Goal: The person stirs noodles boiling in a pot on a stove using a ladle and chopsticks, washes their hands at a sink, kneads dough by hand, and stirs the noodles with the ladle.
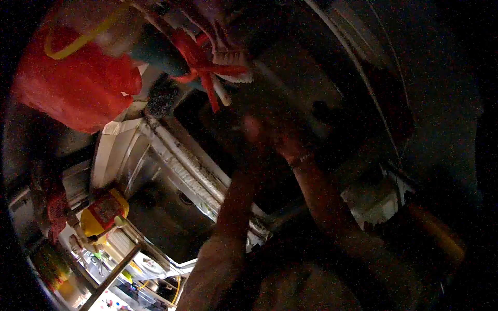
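Note:
Both my forearms reach forward into a very dark area at the middle of the head view. My left hand (252,129) is a dim, blurred shape, and its fingers cannot be made out. Close beside it on the right is my right hand (288,147), with a band or bracelet at the wrist; its fingers are lost in shadow too. Whatever either hand holds or touches is hidden by the dark. Just above the hands hang a brush (229,57) with pale bristles and a knotted red cloth or strap (199,65).
A red bag (78,85) hangs at the upper left. Below it are a pale ledge (179,160), a yellow and red container (105,213) and a brightly lit area with dishes and small items. A thin cable (381,114) curves down on the right.

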Tool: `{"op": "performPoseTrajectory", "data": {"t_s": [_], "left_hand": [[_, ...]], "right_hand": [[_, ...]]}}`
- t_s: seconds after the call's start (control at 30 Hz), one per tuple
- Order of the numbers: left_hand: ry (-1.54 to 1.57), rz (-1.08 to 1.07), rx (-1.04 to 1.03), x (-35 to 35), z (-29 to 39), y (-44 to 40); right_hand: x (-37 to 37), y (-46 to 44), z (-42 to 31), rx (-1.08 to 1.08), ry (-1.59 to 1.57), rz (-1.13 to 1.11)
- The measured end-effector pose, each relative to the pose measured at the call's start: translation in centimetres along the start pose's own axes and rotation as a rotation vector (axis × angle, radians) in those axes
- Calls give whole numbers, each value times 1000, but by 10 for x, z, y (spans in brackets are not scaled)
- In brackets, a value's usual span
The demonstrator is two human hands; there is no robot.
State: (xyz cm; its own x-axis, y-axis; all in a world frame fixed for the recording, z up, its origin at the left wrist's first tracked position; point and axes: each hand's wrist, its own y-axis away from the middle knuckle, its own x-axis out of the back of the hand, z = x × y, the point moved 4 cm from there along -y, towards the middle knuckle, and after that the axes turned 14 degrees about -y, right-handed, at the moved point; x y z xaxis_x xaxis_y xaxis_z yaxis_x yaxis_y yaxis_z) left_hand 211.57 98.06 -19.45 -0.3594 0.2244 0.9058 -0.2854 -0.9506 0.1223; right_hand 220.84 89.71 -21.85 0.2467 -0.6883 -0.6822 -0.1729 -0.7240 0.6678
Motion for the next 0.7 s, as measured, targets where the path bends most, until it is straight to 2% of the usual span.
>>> {"op": "performPoseTrajectory", "data": {"t_s": [0.07,0.13,0.27,0.37,0.43,0.6,0.63,0.67,0.7], "left_hand": [[-23,-57,80,1,-25,-41],[-19,-84,123,0,-35,-59],[6,1,50,-8,6,-1],[60,61,-47,-1,54,50],[64,63,-77,1,59,56],[-13,-84,91,-2,-21,-57],[-13,-100,119,-1,-27,-70],[-8,-103,129,-1,-30,-72],[-5,-97,126,-2,-27,-66]], "right_hand": [[8,9,-5,-65,-37,-35],[34,9,-18,-168,-122,22],[43,-6,-29,-99,-46,142],[38,-29,-27,-61,12,141],[20,-29,-20,-36,40,108],[-20,19,-27,173,219,-171],[-11,23,-31,94,189,-117],[2,24,-34,-137,48,77],[18,19,-34,-119,16,118]]}}
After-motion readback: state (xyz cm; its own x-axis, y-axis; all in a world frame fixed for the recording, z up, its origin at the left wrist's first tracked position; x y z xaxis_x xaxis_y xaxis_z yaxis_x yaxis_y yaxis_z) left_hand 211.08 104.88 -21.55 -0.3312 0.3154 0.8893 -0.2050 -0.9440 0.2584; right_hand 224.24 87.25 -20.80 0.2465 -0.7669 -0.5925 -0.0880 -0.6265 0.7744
